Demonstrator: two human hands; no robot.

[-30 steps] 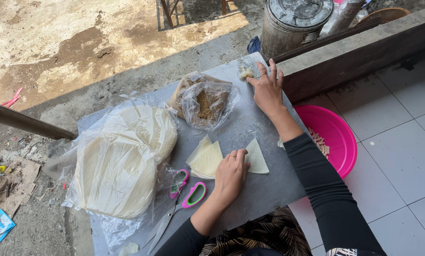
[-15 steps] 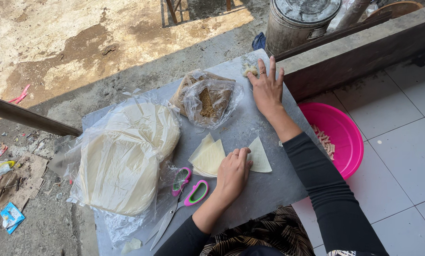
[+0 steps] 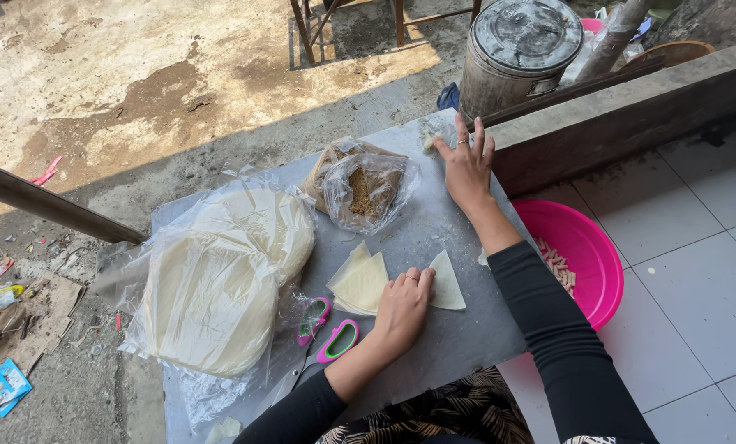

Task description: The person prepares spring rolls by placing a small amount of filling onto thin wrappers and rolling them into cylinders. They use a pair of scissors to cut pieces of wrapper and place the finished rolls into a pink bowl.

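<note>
Right hand (image 3: 469, 160): stays spread flat at the board's far corner. Left hand (image 3: 402, 306): stays curled (gripping nothing visible) on the wrapper pieces (image 3: 366, 282); work unmoved.

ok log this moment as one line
left hand flat on cut wrapper pieces | right hand reaching to small bit at board's far edge | scissors beside left hand | pink basin at right
</note>
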